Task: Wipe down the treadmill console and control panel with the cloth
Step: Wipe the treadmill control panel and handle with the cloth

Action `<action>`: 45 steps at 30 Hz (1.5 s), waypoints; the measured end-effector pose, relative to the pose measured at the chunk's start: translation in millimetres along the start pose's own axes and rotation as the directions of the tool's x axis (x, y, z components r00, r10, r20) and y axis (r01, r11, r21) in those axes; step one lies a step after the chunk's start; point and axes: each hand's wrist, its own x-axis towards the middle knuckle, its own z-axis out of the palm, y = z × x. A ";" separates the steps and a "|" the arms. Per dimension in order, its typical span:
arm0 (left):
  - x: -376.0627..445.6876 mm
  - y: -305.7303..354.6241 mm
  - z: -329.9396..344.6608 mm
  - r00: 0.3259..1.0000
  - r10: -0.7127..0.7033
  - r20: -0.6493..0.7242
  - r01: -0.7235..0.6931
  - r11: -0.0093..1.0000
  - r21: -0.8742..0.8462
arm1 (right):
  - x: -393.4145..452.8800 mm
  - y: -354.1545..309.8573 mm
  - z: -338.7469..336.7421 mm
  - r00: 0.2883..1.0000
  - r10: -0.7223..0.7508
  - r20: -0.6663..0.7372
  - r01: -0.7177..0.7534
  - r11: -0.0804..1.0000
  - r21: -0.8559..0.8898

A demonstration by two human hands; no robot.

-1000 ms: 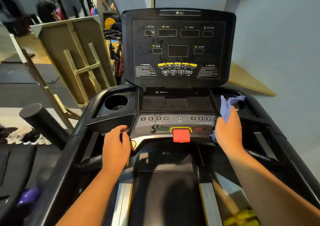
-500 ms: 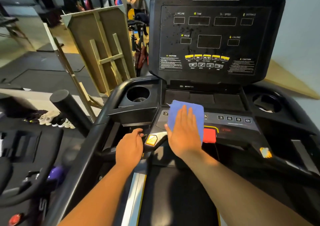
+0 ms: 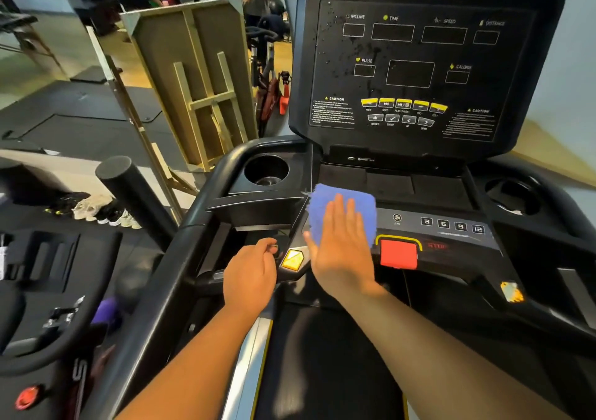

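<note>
The blue cloth [image 3: 342,208] lay spread flat on the left part of the control panel [image 3: 451,235], just left of the red stop button [image 3: 398,253], which serves here as the landmark. The right hand [image 3: 340,252] pressed down on the cloth with its fingers straight and held together, palm flat, so its grip was not closed round anything. Farther left of the stop button, past a yellow marker [image 3: 293,260], the left hand [image 3: 250,277] rested on the black handlebar [image 3: 206,277] with its fingers curled over it. Above and behind the stop button stood the upright console [image 3: 419,64], its dark face speckled with droplets toward the left side. A cup holder [image 3: 266,169] sat up and to the left of the button, another [image 3: 512,195] up and to its right. The number keys 3, 6, 9, 12 [image 3: 451,225] showed just above and right of the button, uncovered by the cloth.
</note>
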 end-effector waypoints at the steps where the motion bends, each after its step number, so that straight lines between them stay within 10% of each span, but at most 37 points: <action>1: 0.2 0.0 0.6 1.000 0.002 -0.006 -0.002 1.000 0.001 | -5.1 0.8 0.8 0.996 -0.084 0.043 0.084 0.996 -0.014; 5: 0.1 0.0 0.1 1.000 -0.003 0.007 0.003 1.000 -0.003 | -34.8 28.9 3.9 0.971 -0.233 0.046 0.236 0.969 -0.067; 11: -1.0 -1.6 -0.6 1.000 -0.003 0.008 0.003 1.000 -0.005 | -11.9 9.4 -0.9 0.996 0.090 -0.012 -0.090 0.995 -0.039; 18: -1.5 0.4 -1.5 1.000 -0.007 0.002 0.007 1.000 -0.004 | -35.8 34.8 7.0 0.957 -0.266 0.119 0.272 0.961 -0.038; 25: -1.6 2.3 -3.3 1.000 -0.014 0.020 0.014 1.000 0.009 | -5.2 0.1 -2.5 0.994 0.109 -0.009 -0.109 0.994 0.026; 31: -0.9 2.2 -2.0 1.000 0.009 0.006 -0.009 1.000 0.011 | -37.5 -0.5 9.0 0.934 -0.352 0.058 0.356 0.931 -0.083; 38: -2.6 7.4 -8.0 1.000 0.004 0.018 -0.004 1.000 -0.001 | -5.9 15.5 -0.4 0.999 -0.003 -0.034 0.004 1.000 0.029; 45: -0.1 6.4 -9.3 0.998 0.025 0.054 -0.027 0.999 0.025 | -20.6 38.3 5.3 0.919 -0.387 0.078 0.393 0.916 -0.083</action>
